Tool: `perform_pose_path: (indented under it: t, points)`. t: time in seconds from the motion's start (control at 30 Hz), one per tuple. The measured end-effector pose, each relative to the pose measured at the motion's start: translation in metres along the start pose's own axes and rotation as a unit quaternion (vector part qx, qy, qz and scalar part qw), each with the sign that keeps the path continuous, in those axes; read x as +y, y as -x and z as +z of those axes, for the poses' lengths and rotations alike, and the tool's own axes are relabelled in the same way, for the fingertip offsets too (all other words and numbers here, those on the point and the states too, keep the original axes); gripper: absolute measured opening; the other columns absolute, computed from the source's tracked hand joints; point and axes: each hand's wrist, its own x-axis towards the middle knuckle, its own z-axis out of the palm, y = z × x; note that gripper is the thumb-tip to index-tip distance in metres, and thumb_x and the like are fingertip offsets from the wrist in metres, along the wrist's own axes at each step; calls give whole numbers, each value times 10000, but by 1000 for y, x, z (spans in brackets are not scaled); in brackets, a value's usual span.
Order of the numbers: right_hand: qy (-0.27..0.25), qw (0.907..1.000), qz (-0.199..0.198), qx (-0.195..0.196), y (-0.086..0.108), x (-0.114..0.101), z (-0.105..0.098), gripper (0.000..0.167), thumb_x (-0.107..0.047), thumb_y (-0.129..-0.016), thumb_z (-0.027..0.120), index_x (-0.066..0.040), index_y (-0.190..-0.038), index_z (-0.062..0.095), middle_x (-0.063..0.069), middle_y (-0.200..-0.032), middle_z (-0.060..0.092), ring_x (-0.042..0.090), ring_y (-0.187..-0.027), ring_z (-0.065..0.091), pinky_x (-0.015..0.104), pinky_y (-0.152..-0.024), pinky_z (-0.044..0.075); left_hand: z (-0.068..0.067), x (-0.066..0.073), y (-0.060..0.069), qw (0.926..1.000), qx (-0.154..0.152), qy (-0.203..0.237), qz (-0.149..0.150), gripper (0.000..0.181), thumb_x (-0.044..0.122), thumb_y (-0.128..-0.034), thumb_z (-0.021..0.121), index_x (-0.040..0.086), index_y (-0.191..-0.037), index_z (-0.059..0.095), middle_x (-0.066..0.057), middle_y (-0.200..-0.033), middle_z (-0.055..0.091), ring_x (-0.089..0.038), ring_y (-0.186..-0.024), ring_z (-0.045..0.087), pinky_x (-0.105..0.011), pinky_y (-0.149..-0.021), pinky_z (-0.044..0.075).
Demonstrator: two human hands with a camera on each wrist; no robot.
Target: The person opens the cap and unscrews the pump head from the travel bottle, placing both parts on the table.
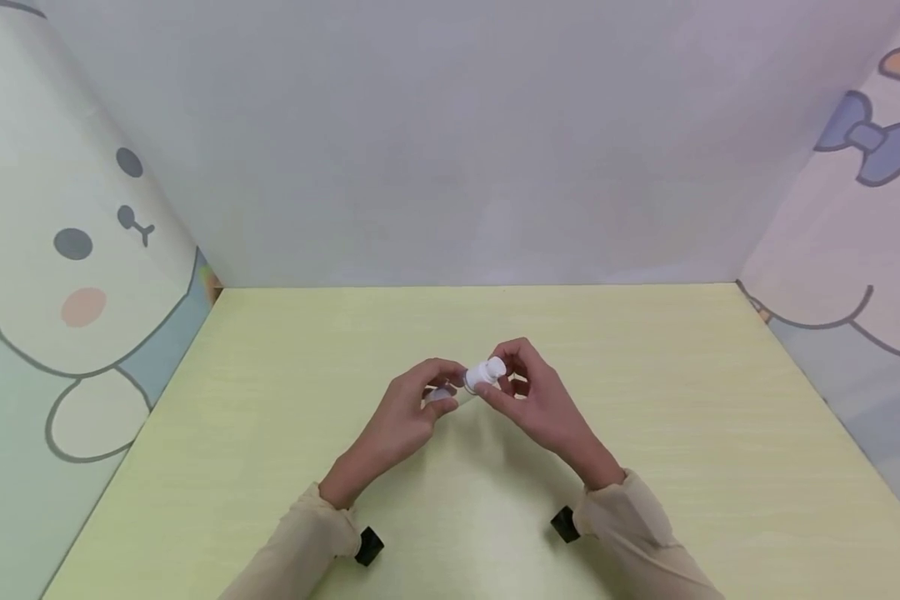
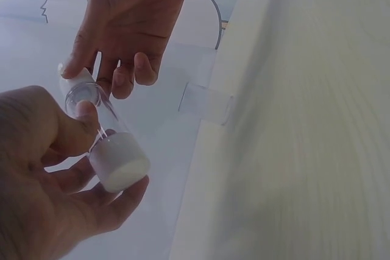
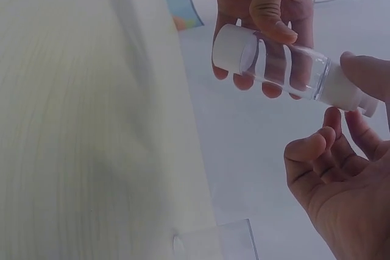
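Plain, pale grey wall (image 1: 450, 150) stood behind a light yellow-green table (image 1: 195, 500) with a faint wood grain, flanked by panels printed with cartoon figures: a white face with a pink cheek (image 1: 82, 307) at the left, a blue bow (image 1: 866, 137) at the right. Above the tabletop, between the two hands, a small clear bottle (image 3: 286, 68) was held at a tilt. Its body was a smooth, colourless cylinder, so transparent that fingers showed through it in the right wrist view. One end was a wide, matte white base (image 3: 230, 48); the other carried a white collar (image 3: 339, 87) topped by a narrower white tip (image 3: 368, 105). Bright streaks of light ran along the clear wall. The left hand (image 1: 412, 408) gripped the bottle near its base, thumb on one side and fingers curled on the other. The right hand (image 1: 532, 400) pinched the white collar end between thumb and fingertips. Near them, a short, see-through cylinder (image 2: 205, 103) stood on the table. Both forearms wore beige sleeves (image 1: 300, 542), each with a small black block (image 1: 369, 547) by the cuff.
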Motion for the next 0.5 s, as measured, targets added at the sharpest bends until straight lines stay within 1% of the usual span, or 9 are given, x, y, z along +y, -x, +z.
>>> perform_pose_path:
  t: [0.2,0.37,0.4,0.5]
  points:
    - [-67,9995,-233,-221,0,-1,-3,348,-130,-974,738,-180,-1243,522,34,-1053,572,190,-839,503,241,-717,454,-1,0,0,10000,19,-30,-11,382,-7,-943,727,144,-1285,646,5,-1203,703,-169,-1086,682,-392,-972,577]
    - [-43,9983,-503,-274,0,1,-4,378,-57,-983,700,-157,-1311,541,61,-1022,559,188,-849,499,249,-721,443,-1,0,0,10000,48,-2,-38,392,-21,-939,726,139,-1288,644,-4,-1201,704,-178,-1085,686,-402,-975,578]
    - [-41,9982,-524,-288,0,2,-4,389,-54,-985,696,-151,-1328,541,69,-1019,559,192,-854,498,252,-724,443,-1,0,0,10000,52,21,-42,391,-23,-940,723,139,-1287,644,-4,-1199,703,-180,-1084,687,-408,-977,578]
    - [-14,9988,-386,-291,1,1,-4,425,-94,-985,711,-196,-1356,530,64,-1033,559,195,-854,497,251,-727,449,-1,0,0,10000,59,51,-31,387,-23,-942,721,142,-1283,645,-2,-1195,702,-180,-1088,686,-423,-985,575]
